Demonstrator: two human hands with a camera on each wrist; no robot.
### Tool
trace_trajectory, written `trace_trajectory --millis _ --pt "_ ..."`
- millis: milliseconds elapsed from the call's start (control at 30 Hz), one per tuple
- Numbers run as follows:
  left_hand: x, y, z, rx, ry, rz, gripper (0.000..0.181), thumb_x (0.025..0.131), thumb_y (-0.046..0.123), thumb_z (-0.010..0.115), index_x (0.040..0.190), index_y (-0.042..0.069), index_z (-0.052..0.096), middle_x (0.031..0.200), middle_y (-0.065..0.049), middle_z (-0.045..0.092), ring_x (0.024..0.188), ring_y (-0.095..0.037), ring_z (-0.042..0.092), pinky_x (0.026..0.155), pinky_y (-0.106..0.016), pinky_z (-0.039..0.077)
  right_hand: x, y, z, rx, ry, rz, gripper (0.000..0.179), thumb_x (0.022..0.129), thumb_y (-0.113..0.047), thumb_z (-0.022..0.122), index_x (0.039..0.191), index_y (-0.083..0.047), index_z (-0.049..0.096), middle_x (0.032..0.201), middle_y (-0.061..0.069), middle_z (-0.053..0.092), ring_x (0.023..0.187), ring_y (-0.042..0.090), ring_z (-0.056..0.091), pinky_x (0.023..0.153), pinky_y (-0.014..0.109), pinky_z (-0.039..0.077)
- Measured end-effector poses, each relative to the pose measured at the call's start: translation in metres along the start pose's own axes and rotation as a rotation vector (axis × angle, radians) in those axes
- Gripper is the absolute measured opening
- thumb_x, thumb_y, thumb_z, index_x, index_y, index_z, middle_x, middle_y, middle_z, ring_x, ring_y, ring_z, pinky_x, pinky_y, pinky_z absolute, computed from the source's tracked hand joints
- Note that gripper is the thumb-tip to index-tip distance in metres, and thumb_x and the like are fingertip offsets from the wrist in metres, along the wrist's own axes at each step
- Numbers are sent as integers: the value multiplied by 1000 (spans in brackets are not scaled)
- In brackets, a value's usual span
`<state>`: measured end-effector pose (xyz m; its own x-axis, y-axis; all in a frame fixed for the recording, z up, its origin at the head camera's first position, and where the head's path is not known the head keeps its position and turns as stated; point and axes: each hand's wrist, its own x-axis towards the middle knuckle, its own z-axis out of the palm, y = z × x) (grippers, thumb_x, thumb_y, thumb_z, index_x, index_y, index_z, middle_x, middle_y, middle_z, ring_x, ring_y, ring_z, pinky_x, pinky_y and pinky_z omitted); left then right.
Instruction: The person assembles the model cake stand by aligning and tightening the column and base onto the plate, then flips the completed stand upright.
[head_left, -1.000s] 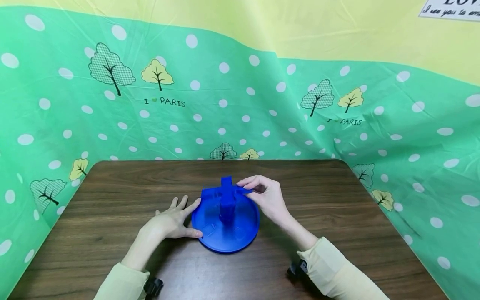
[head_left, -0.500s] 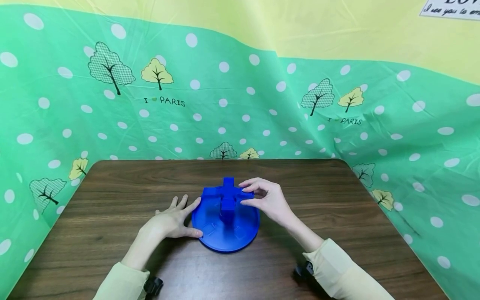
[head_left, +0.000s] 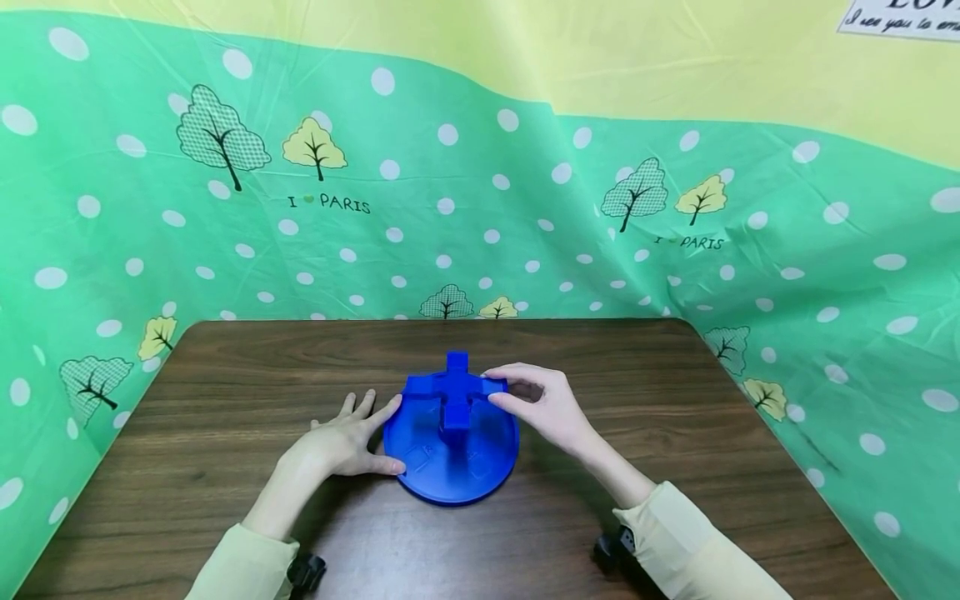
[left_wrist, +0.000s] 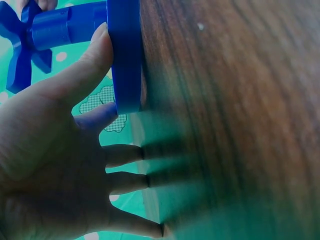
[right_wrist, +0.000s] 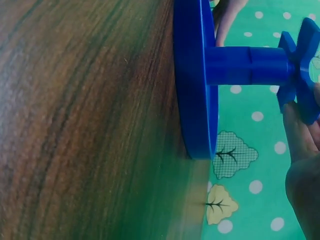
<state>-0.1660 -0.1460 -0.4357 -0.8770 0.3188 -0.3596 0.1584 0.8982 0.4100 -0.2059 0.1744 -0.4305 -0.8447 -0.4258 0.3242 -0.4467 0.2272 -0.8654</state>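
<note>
A blue stand with a round base [head_left: 450, 483] sits on the table. A short post [right_wrist: 240, 66] rises from it, topped by a blue cross-shaped piece [head_left: 456, 387] with curved arms. My left hand [head_left: 337, 446] lies at the base's left side, fingers spread straight; its thumb presses the rim and the index fingertip touches the edge. In the left wrist view the other fingertips rest on the tabletop. My right hand [head_left: 551, 408] pinches the right arm of the cross between thumb and fingers. The right wrist view shows the cross at the post's top, partly behind those fingers.
The brown wood-grain table [head_left: 262, 367] reaches back to a green and yellow cloth [head_left: 450, 208] printed with dots and trees. Black wrist cameras sit at both cuffs, the left camera [head_left: 306, 573] and the right camera [head_left: 613, 550] low over the table.
The cross has levelled, its arms now showing flat and broad, and shifted slightly right. My right hand has moved a little right and nearer with it. The left hand stays on the base.
</note>
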Motion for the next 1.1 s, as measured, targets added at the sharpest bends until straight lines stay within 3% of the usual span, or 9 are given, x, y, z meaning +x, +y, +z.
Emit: trace_trajectory --millis 600,867,967,1100 --pt "0 1 1 0 3 -3 104 85 64 74 165 23 23 170 -28 15 155 -58 11 102 -92 18 -4 -1 -7 32 -65 21 34 87 -12 83 121 -14 76 121 8 75 105 18 74 93 31 61" --pt "0 1 0 0 4 -1 104 85 63 75 165 22 24 170 -29 15 155 -58 11 102 -92 18 -4 -2 -8 5 -99 -51 26 88 -10 82 113 -10 77 113 11 77 103 13 73 90 30 61" --pt "0 1 1 1 2 -4 104 85 63 75 165 22 24 170 -29 14 155 -58 11 102 -92 18 -4 -3 -9 -3 -77 -77 14 93 -8 75 107 -7 77 106 12 77 98 13 73 85 28 61" --pt "1 1 1 2 2 -9 104 84 64 74 165 22 24 170 -28 14 155 -58 11 103 -91 18 3 -5 -10 -28 29 -109 13 95 -7 73 107 -1 75 105 14 75 96 17 72 84 28 61"
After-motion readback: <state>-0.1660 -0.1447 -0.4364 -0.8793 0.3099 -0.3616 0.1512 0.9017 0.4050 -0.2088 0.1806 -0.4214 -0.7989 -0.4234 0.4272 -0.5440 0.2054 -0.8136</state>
